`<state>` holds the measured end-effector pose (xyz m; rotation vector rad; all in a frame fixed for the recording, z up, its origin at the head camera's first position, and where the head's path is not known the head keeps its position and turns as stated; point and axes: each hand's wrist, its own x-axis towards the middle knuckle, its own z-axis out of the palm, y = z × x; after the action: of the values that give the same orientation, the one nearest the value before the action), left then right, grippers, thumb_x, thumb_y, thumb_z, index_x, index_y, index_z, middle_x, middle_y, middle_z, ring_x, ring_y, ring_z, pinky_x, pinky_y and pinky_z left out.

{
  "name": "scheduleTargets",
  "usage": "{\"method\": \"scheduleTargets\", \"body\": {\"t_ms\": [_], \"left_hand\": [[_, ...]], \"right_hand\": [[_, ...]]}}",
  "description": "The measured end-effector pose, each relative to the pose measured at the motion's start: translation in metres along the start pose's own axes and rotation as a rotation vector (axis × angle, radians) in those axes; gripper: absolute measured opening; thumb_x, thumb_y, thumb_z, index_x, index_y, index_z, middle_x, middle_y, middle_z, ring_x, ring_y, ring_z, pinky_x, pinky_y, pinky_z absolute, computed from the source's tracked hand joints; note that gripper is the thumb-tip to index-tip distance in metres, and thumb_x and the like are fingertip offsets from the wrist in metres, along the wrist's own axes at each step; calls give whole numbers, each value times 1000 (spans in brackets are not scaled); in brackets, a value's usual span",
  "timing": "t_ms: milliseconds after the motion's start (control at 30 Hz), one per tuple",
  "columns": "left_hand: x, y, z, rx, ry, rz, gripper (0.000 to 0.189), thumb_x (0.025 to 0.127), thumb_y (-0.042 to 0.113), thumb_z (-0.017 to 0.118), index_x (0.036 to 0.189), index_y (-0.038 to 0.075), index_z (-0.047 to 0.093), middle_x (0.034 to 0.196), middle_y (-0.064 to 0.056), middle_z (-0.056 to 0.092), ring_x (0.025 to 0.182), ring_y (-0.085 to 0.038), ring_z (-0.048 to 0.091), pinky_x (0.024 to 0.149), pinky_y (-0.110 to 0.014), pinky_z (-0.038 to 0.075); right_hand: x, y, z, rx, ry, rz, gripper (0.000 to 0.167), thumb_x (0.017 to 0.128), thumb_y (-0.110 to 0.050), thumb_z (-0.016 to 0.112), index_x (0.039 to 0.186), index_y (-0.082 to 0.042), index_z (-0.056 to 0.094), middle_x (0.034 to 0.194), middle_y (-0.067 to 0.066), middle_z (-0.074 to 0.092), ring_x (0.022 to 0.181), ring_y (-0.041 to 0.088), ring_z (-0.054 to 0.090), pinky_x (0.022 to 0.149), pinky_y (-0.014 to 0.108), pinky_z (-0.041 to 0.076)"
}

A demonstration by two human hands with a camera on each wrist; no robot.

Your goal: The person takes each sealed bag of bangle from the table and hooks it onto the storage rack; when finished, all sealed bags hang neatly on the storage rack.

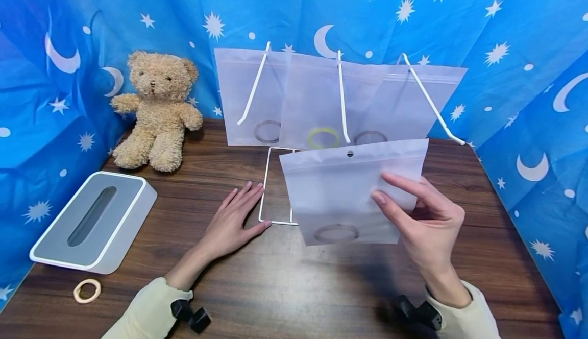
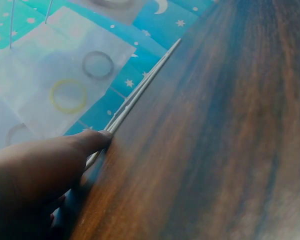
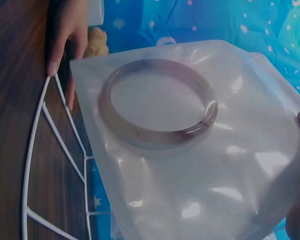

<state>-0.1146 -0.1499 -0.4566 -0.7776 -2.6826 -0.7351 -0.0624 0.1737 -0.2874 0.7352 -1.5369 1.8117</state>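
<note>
My right hand [image 1: 432, 226] pinches the right side of a frosted zip bag [image 1: 340, 191] between thumb and fingers, holding it up in front of the white wire rack. Inside the bag, near its bottom, lies a bangle [image 3: 157, 136], glossy and brownish in the right wrist view. My left hand [image 1: 234, 221] lies flat with fingers spread, touching the left part of the rack's base [image 1: 280, 222]; in the left wrist view its thumb [image 2: 97, 140] is against the wire. Three similar bags, such as the middle one [image 1: 312, 94], hang at the rack's hooks [image 1: 342, 96], each with a ring-shaped bangle.
A teddy bear [image 1: 158, 109] sits at the back left of the wooden table [image 1: 321, 298]. A grey and white tissue box [image 1: 124, 221] stands at the left, with a pale ring [image 1: 96, 292] in front of it. Blue curtain [image 1: 496, 99] with moons and stars surrounds the table.
</note>
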Motion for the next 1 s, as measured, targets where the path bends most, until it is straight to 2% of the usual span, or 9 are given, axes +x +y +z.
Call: {"method": "scheduleTargets", "body": {"t_ms": [300,433,567,767,1000], "left_hand": [[0,0,0,-7,-8,-3,78,90,50,66,150,8,40,153,-7,40,144,-27,27,116,-49,16],[0,0,0,-7,-18,-9,77,90,50,65,150,8,39,153,-8,39,144,-27,27,117,-49,15],[0,0,1,-4,-19,-11,78,90,51,65,150,9,40,153,-8,39,144,-27,27,117,-49,15],[0,0,1,-3,-12,-8,79,89,51,66,150,8,40,152,-8,40,144,-27,28,116,-49,16],[1,0,0,1,2,-2,79,88,49,68,149,8,41,152,-9,41,143,-27,28,116,-49,17]], "right_hand": [[2,4,8,-16,16,-8,29,71,21,75,98,24,64,96,28,69,77,18,67,58,16,47],[3,6,7,-49,22,1,29,72,20,75,100,23,65,96,27,69,64,12,61,45,15,34],[4,11,7,-74,22,3,30,72,19,75,100,22,66,96,26,69,53,7,49,39,18,20],[6,19,9,-68,44,-20,29,72,19,75,99,22,66,95,27,69,54,8,50,40,16,22],[17,37,15,-158,87,24,26,76,15,75,102,16,70,94,25,70,40,3,30,36,18,19]]}}
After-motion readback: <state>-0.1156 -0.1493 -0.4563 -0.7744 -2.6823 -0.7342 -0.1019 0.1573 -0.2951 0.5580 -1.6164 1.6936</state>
